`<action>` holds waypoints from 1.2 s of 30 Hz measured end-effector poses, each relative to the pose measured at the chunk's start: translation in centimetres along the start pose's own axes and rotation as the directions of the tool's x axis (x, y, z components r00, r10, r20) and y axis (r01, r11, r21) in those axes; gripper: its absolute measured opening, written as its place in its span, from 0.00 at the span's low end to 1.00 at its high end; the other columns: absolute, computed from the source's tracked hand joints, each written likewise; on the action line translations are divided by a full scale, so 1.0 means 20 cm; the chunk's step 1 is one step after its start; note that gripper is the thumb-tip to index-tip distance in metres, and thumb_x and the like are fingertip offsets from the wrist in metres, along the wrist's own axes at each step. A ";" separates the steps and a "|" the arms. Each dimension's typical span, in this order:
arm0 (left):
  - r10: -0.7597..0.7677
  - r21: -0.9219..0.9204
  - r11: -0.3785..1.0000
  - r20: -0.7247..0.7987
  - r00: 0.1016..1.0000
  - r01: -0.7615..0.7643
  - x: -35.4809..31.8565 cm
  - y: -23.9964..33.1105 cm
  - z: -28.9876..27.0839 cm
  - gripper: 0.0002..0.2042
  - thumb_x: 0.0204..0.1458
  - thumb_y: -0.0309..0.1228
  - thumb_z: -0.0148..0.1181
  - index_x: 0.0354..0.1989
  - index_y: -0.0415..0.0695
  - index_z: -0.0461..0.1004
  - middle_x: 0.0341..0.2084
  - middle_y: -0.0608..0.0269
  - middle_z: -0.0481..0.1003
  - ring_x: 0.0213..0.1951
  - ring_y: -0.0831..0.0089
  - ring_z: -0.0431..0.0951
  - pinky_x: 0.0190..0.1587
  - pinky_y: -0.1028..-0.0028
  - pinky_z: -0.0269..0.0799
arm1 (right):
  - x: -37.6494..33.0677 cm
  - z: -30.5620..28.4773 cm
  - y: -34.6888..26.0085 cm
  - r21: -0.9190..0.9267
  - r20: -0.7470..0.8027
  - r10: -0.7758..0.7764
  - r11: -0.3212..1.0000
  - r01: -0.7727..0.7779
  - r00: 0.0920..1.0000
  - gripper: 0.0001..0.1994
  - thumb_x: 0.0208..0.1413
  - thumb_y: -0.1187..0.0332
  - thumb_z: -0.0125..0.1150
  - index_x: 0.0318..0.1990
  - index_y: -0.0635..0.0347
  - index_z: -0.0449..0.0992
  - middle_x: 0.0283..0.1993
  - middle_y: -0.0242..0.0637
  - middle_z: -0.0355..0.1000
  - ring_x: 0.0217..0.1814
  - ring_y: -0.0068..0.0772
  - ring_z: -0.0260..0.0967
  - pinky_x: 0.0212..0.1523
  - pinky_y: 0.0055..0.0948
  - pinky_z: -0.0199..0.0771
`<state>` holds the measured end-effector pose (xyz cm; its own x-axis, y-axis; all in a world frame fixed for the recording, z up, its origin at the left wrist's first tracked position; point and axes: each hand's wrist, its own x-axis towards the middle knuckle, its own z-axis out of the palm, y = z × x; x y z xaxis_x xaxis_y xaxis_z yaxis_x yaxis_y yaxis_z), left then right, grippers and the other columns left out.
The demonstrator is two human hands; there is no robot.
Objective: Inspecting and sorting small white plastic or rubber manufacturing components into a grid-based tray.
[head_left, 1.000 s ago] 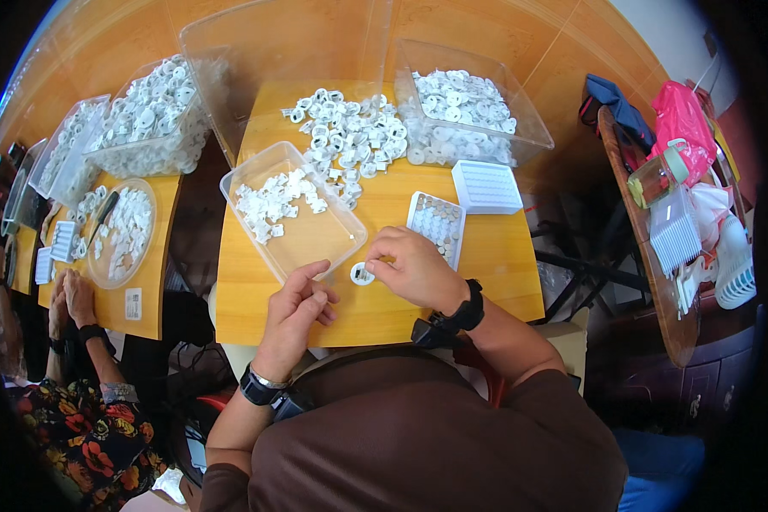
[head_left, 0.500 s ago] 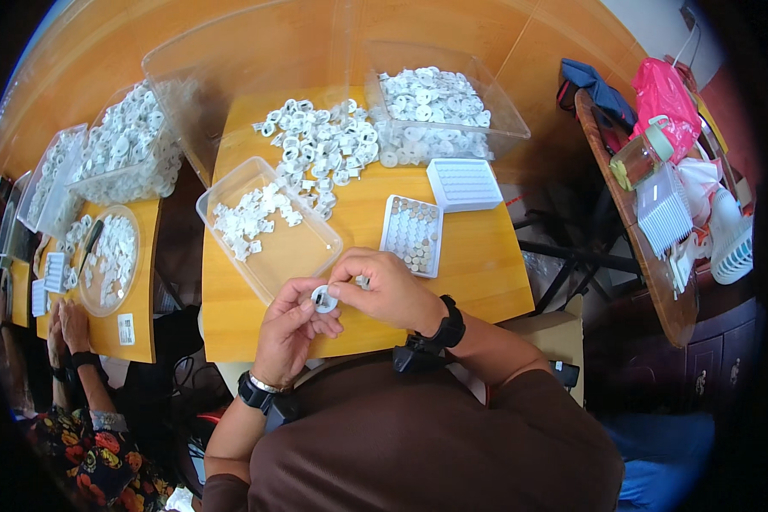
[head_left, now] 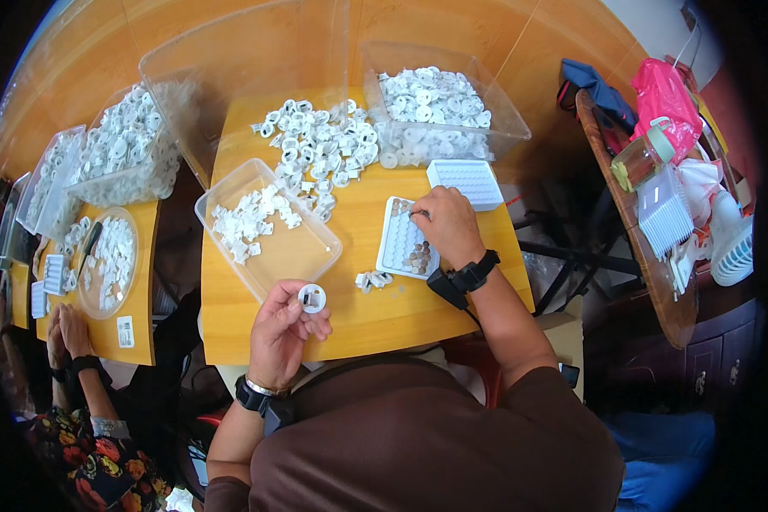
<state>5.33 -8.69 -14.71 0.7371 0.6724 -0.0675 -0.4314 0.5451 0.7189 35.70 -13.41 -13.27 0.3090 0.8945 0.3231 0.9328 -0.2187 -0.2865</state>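
My left hand (head_left: 278,334) holds a round white plastic housing (head_left: 312,298) by its edge, its hollow side with a dark slot facing up. My right hand (head_left: 452,224) reaches over a white tray (head_left: 392,247) that holds small round metal discs (head_left: 419,257) in rows of pockets. Thumb and fingertips pinch together at the tray's far part; whether a disc is between them is hidden. On the table nearer me, a few small white pieces (head_left: 372,280) lie beside the tray. Left of it stands a clear plastic box (head_left: 303,256) with small white parts (head_left: 252,220) in it.
A pile of white round housings (head_left: 320,141) spreads across the table's back. Behind the tray sit a white stacked tray (head_left: 465,185) and a large clear bin (head_left: 508,128) full of parts. At left, another person's hands (head_left: 70,331) rest together on a neighbouring table (head_left: 141,282).
My right hand has left the housing and moved right and away from me to the disc tray. My left hand keeps the housing, now tilted more open to view.
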 end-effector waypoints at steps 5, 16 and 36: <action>-0.003 0.021 1.000 -0.037 0.999 0.004 0.01 0.01 0.02 0.13 0.59 0.35 0.51 0.45 0.40 0.65 0.31 0.53 0.75 0.28 0.70 0.77 0.31 0.76 0.74 | 0.01 0.04 0.01 -0.009 -0.040 0.000 1.000 -0.001 0.999 0.04 0.46 0.68 0.62 0.26 0.56 0.80 0.32 0.38 0.70 0.40 0.43 0.66 0.42 0.41 0.66; 0.001 -0.030 1.000 0.027 1.000 0.000 0.00 0.00 -0.01 0.13 0.59 0.33 0.48 0.47 0.38 0.65 0.32 0.52 0.76 0.29 0.68 0.78 0.33 0.75 0.73 | 0.01 0.05 0.02 -0.017 -0.078 -0.011 1.000 0.010 0.997 0.04 0.46 0.70 0.61 0.23 0.58 0.78 0.30 0.38 0.70 0.37 0.44 0.66 0.42 0.41 0.65; 0.019 -0.012 1.000 -0.020 1.000 -0.020 -0.01 0.01 0.00 0.13 0.59 0.35 0.50 0.45 0.39 0.65 0.30 0.51 0.75 0.27 0.69 0.77 0.30 0.76 0.74 | -0.03 -0.02 -0.02 0.201 -0.112 -0.009 0.979 0.032 0.994 0.02 0.46 0.73 0.60 0.27 0.60 0.76 0.34 0.38 0.72 0.40 0.43 0.66 0.44 0.40 0.64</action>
<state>5.15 -8.64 -14.57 0.7180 0.6928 -0.0676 -0.4521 0.5380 0.7115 35.32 -13.99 -12.99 0.3192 0.8472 0.4247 0.8857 -0.1072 -0.4517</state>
